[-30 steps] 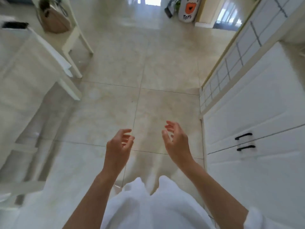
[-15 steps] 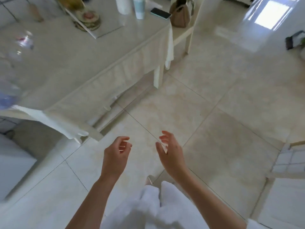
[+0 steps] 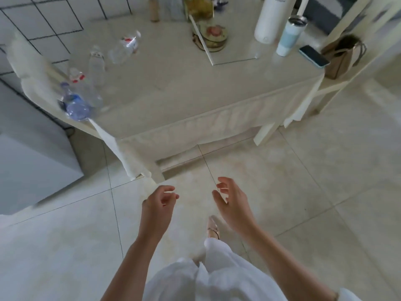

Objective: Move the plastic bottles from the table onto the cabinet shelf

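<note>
While both hands hang empty above the tiled floor, a person in white clothing stands just short of the cloth-covered bench (image 3: 195, 94), where the plastic bottles wait near its left end. The left hand (image 3: 159, 202) is loosely curled with nothing in its grip; the right hand (image 3: 231, 200) is spread wider, fingers apart, likewise holding nothing. Four clear bottles show on the bench: a blue-tinted bottle (image 3: 76, 104) at the left edge, a red-labelled bottle (image 3: 79, 80) just behind it, an upright clear bottle (image 3: 96, 64) farther back, and a tilted or lying bottle (image 3: 125, 48) with a red-and-white label beyond that; blur makes their exact poses hard to read. They look empty or nearly so, which suggests they are very light, thin-walled and easily dented, and smooth enough to slip or tip at a careless touch. A gentle wrap around the mid-body, or a pinch at the stiffer neck below the cap, seems the safest hold. At the bench's right end stand a white flask (image 3: 269, 20), a pale tumbler (image 3: 289, 35) and a phone (image 3: 313, 55), well apart from the bottles. No cabinet shelf is in view.
</note>
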Action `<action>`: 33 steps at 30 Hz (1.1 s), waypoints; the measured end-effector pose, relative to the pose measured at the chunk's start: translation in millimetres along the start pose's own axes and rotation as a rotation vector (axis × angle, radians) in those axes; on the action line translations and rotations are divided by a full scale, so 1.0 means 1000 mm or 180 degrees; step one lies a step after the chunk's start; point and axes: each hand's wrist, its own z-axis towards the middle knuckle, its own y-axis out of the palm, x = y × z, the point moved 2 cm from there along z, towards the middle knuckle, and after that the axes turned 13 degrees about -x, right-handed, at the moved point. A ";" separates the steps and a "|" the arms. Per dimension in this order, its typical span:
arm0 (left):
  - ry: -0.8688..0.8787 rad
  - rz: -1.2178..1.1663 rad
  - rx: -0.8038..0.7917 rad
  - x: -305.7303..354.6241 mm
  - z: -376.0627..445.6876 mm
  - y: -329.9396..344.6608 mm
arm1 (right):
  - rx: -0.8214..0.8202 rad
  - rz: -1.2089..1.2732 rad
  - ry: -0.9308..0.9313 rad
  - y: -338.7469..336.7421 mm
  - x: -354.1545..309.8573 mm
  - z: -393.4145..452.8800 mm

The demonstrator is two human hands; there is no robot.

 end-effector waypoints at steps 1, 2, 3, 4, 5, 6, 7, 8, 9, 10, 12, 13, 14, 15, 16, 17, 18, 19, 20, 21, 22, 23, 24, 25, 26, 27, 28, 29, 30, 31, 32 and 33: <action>-0.0007 -0.0006 0.0037 0.007 0.014 -0.001 | -0.0051 -0.0048 -0.0040 -0.007 -0.004 0.014; -0.0005 -0.0004 0.0063 0.015 0.027 -0.003 | -0.0098 -0.0087 -0.0089 -0.013 -0.009 0.028; -0.0013 -0.0003 0.0100 0.024 0.042 -0.005 | -0.0159 -0.0131 -0.0144 -0.021 -0.016 0.045; -0.0022 -0.0009 0.0133 0.033 0.057 -0.007 | -0.0221 -0.0170 -0.0190 -0.027 -0.023 0.061; -0.0039 -0.0017 0.0164 0.040 0.069 -0.010 | -0.0278 -0.0205 -0.0231 -0.033 -0.030 0.076; -0.0057 -0.0035 0.0204 0.047 0.081 -0.013 | -0.0327 -0.0233 -0.0269 -0.038 -0.037 0.091; -0.0073 -0.0051 0.0258 0.052 0.093 -0.017 | -0.0374 -0.0261 -0.0317 -0.042 -0.044 0.107; -0.0089 -0.0068 0.0314 0.056 0.103 -0.021 | -0.0414 -0.0284 -0.0354 -0.046 -0.051 0.122; -0.0110 -0.0074 0.0364 0.058 0.111 -0.026 | -0.0450 -0.0304 -0.0378 -0.048 -0.058 0.135; -0.0136 -0.0089 0.0416 0.060 0.120 -0.031 | -0.0488 -0.0318 -0.0404 -0.050 -0.065 0.150; -0.0174 -0.0090 0.0492 0.061 0.134 -0.040 | -0.0509 -0.0327 -0.0448 -0.052 -0.078 0.174; -0.0203 -0.0097 0.0529 0.060 0.142 -0.045 | -0.0524 -0.0310 -0.0455 -0.051 -0.084 0.187; -0.0237 -0.0108 0.0558 0.060 0.150 -0.051 | -0.0542 -0.0284 -0.0449 -0.051 -0.090 0.200; -0.0277 -0.0125 0.0578 0.059 0.159 -0.057 | -0.0570 -0.0257 -0.0434 -0.049 -0.097 0.213; -0.0307 -0.0150 0.0602 0.057 0.169 -0.064 | -0.0602 -0.0241 -0.0415 -0.047 -0.104 0.227; -0.0320 -0.0164 0.0629 0.055 0.179 -0.072 | -0.0634 -0.0236 -0.0408 -0.044 -0.111 0.240; -0.0327 -0.0154 0.0650 0.054 0.191 -0.082 | -0.0663 -0.0246 -0.0405 -0.041 -0.119 0.253; -0.0343 -0.0122 0.0670 0.052 0.202 -0.093 | -0.0679 -0.0250 -0.0415 -0.036 -0.127 0.266; -0.0355 -0.0088 0.0691 0.051 0.215 -0.104 | -0.0687 -0.0248 -0.0421 -0.031 -0.136 0.281; -0.0363 -0.0065 0.0699 0.051 0.227 -0.116 | -0.0692 -0.0229 -0.0419 -0.026 -0.145 0.294; -0.0376 -0.0059 0.0695 0.051 0.237 -0.128 | -0.0691 -0.0207 -0.0410 -0.022 -0.153 0.305; -0.0393 -0.0060 0.0684 0.051 0.251 -0.142 | -0.0694 -0.0185 -0.0394 -0.015 -0.163 0.320; -0.0419 -0.0068 0.0670 0.050 0.264 -0.156 | -0.0696 -0.0161 -0.0363 -0.009 -0.173 0.334; -0.0439 -0.0059 0.0657 0.050 0.274 -0.168 | -0.0695 -0.0152 -0.0335 -0.004 -0.182 0.345; -0.0452 -0.0034 0.0636 0.050 0.288 -0.182 | -0.0692 -0.0150 -0.0304 0.002 -0.192 0.357; -0.0444 -0.0004 0.0608 0.051 0.297 -0.193 | -0.0685 -0.0148 -0.0290 0.006 -0.200 0.366; -0.0433 0.0017 0.0599 0.050 0.314 -0.208 | -0.0672 -0.0134 -0.0283 0.013 -0.210 0.381; -0.0424 0.0029 0.0583 0.050 0.327 -0.220 | -0.0658 -0.0121 -0.0283 0.017 -0.217 0.393; -0.0424 0.0035 0.0576 0.053 0.334 -0.227 | -0.0659 -0.0126 -0.0287 0.018 -0.221 0.398; -0.0436 0.0040 0.0594 0.056 0.344 -0.236 | -0.0673 -0.0133 -0.0304 0.019 -0.228 0.407; -0.0474 0.0040 0.0634 0.055 0.357 -0.248 | -0.0697 -0.0153 -0.0285 0.023 -0.236 0.421; -0.0511 0.0023 0.0673 0.055 0.371 -0.260 | -0.0716 -0.0153 -0.0247 0.027 -0.244 0.436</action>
